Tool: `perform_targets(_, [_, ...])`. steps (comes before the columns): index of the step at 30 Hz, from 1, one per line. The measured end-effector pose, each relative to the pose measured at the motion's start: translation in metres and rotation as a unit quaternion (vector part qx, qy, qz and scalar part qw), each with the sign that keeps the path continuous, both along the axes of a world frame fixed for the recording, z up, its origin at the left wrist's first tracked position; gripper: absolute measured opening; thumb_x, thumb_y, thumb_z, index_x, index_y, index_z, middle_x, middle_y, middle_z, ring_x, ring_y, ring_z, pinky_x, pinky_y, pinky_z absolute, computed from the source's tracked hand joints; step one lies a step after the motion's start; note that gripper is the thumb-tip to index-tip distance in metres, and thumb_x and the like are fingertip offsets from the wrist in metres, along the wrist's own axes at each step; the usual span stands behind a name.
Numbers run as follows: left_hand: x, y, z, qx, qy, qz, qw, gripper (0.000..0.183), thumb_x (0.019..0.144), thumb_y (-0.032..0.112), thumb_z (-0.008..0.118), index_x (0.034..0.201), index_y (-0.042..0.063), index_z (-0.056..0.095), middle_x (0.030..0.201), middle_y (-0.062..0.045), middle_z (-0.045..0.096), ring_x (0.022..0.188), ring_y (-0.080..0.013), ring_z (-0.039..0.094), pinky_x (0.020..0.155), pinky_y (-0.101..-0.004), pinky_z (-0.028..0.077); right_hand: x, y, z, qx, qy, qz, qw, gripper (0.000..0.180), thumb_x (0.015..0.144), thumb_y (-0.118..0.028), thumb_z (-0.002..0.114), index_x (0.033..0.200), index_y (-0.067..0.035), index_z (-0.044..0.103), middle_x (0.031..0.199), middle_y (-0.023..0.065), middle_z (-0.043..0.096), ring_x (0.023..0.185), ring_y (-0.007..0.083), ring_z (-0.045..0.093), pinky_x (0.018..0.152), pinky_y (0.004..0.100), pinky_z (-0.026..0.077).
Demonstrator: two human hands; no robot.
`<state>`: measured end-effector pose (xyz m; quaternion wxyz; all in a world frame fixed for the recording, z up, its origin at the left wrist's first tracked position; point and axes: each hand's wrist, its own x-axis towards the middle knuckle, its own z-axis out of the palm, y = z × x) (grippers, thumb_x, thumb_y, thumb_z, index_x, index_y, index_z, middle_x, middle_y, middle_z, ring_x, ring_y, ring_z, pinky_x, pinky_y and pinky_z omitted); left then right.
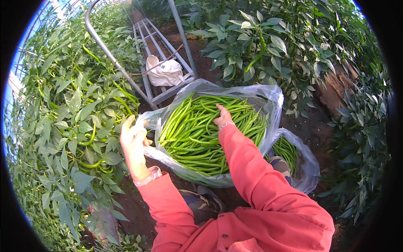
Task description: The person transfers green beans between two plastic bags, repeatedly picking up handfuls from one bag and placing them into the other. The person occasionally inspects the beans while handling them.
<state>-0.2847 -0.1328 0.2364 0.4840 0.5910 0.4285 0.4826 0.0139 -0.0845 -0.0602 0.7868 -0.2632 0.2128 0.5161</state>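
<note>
A large clear plastic bag (274,94), full of long green chili peppers (195,138), stands wide-mouthed before me. At its left rim is my left hand (133,145), bright with sunlight, with the plastic pinched between thumb and fingers. My right hand (224,116) reaches over the bag and rests on the upper middle of the pepper heap. Its thumb and a finger are spread, and no pepper shows gripped in it; its other fingers are hard to see. The peppers lie loosely, many pointing the same way.
A second plastic bag (310,179) of green peppers (285,151) sits at the right, by my shoe (279,165). Ahead stands a metal-framed cart (157,41) carrying a white cloth bag (167,72). Pepper plants (78,126) crowd both sides of the soil path.
</note>
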Motion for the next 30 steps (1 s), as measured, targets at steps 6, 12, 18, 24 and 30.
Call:
perform_targets(6, [0.022, -0.062, 0.052, 0.184, 0.256, 0.186, 0.931, 0.050, 0.077, 0.000, 0.061, 0.126, 0.000, 0.051, 0.120, -0.018, 0.056, 0.112, -0.0273, 0.054, 0.096, -0.0396, 0.041, -0.023, -0.074, 0.100, -0.069, -0.050, 0.122, 0.989, 0.069, 0.084, -0.011, 0.058, 0.139, 0.011, 0.022, 0.149, 0.0325, 0.006, 0.133, 0.0483, 0.025, 0.110, 0.0534, 0.022])
perform_targets(12, [0.104, -0.120, 0.029, 0.317, 0.194, -0.094, 0.924, 0.042, 0.074, 0.001, 0.063, 0.116, -0.004, 0.054, 0.111, -0.020, 0.060, 0.106, -0.0335, 0.058, 0.095, -0.0394, 0.043, -0.011, -0.229, 0.214, 0.063, -0.470, 0.051, 0.879, 0.046, 0.083, -0.005, 0.058, 0.124, 0.009, 0.041, 0.123, 0.0228, 0.052, 0.112, 0.0306, 0.056, 0.096, 0.0386, 0.046])
perform_targets(18, [0.227, 0.013, -0.119, 0.280, 0.531, -0.234, 0.765, 0.020, 0.077, 0.011, 0.056, 0.093, 0.000, 0.064, 0.094, -0.023, 0.064, 0.093, -0.0384, 0.061, 0.082, -0.0445, 0.049, 0.046, -0.365, 0.217, -0.056, -0.526, -0.033, 0.848, 0.032, 0.081, 0.000, 0.056, 0.112, 0.006, 0.050, 0.107, 0.0186, 0.060, 0.093, 0.0242, 0.064, 0.084, 0.0331, 0.052])
perform_targets(24, [0.218, 0.090, -0.190, 0.366, 0.593, -0.338, 0.632, 0.019, 0.078, 0.011, 0.054, 0.090, 0.007, 0.068, 0.095, -0.018, 0.065, 0.092, -0.0351, 0.063, 0.083, -0.0445, 0.048, 0.064, -0.470, 0.133, -0.248, -0.447, -0.047, 0.858, 0.024, 0.080, -0.003, 0.054, 0.103, 0.005, 0.052, 0.097, 0.0151, 0.061, 0.083, 0.0201, 0.064, 0.075, 0.0293, 0.053])
perform_targets(30, [0.217, 0.082, -0.152, 0.311, 0.648, -0.415, 0.558, 0.025, 0.075, 0.014, 0.066, 0.098, 0.007, 0.069, 0.097, -0.018, 0.066, 0.093, -0.0331, 0.064, 0.081, -0.0418, 0.050, 0.071, -0.496, 0.091, -0.295, -0.417, -0.029, 0.859, 0.020, 0.082, -0.005, 0.054, 0.100, 0.003, 0.053, 0.093, 0.0121, 0.062, 0.078, 0.0182, 0.064, 0.069, 0.0270, 0.053])
